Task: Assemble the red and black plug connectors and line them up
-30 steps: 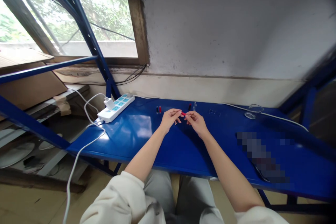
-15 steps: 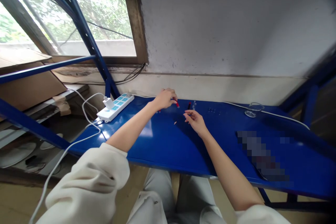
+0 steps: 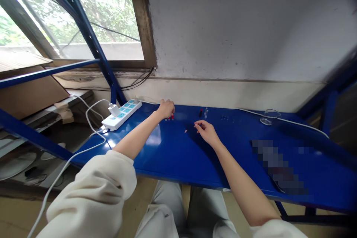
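Observation:
My left hand [image 3: 166, 109] is at the back of the blue table, its fingers closed on a small red tube with a clear end [image 3: 172, 117]. Similar small red-and-clear tubes [image 3: 169, 119] sit right beside it, partly covered by the hand. My right hand [image 3: 206, 131] hovers over the middle of the table with thumb and fingertips pinched together; whatever is between them is too small to make out. Behind it lie a black-and-red stick [image 3: 200, 112] and some clear little pieces [image 3: 206, 112]. A tiny pinkish piece [image 3: 186, 131] rests left of the right hand.
A white power strip [image 3: 117, 118] with a plugged-in adapter lies at the table's left end, its cable hanging over the edge. Several tiny clear pieces [image 3: 225, 118], clear round items [image 3: 266, 121] and a dark blurred-out object [image 3: 279, 167] are on the right. A wall stands behind.
My left hand has moved left with the red tube, bringing it down beside the other red-and-clear tubes. The right hand has stayed nearly in place.

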The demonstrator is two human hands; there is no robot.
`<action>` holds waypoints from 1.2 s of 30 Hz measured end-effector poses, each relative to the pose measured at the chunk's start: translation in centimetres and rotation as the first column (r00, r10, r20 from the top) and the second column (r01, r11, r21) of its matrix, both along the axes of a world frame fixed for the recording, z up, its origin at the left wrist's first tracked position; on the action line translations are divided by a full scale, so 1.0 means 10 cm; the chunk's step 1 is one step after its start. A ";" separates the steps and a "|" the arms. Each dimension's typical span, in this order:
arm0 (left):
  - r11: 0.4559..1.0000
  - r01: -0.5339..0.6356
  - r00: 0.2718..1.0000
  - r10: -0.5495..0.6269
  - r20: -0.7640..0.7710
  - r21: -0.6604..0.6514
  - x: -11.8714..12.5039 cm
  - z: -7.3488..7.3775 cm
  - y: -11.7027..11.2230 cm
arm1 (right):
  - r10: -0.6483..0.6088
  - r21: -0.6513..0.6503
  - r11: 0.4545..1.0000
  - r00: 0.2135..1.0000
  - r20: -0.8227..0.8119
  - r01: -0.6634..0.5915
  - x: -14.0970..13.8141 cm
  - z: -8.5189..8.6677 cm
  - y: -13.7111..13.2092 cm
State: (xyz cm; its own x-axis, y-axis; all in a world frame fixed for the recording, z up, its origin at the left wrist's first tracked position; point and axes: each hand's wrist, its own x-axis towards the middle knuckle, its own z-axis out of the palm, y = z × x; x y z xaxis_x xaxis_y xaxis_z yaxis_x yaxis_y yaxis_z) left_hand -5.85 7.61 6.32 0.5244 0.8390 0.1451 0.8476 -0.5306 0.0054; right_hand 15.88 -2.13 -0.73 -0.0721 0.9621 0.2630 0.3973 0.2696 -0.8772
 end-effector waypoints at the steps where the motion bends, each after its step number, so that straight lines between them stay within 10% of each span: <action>1: 1.000 -0.001 1.000 0.001 -0.005 0.004 0.00 0.00 0.00 | -0.003 0.002 1.000 1.000 0.001 0.003 0.00 0.00 0.00; 36: 0.999 -0.050 0.999 0.049 -0.023 -0.022 0.01 -0.01 -0.03 | -0.048 0.093 0.995 0.994 0.098 0.039 0.06 -0.02 0.03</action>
State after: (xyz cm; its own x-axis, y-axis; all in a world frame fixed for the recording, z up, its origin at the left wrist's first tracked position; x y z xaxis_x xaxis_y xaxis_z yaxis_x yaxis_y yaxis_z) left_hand -5.71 7.27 6.18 0.4852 0.8669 0.1147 0.8728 -0.4881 -0.0027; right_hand 16.48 -1.79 -0.96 -0.0613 0.9373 0.3430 0.4951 0.3269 -0.8050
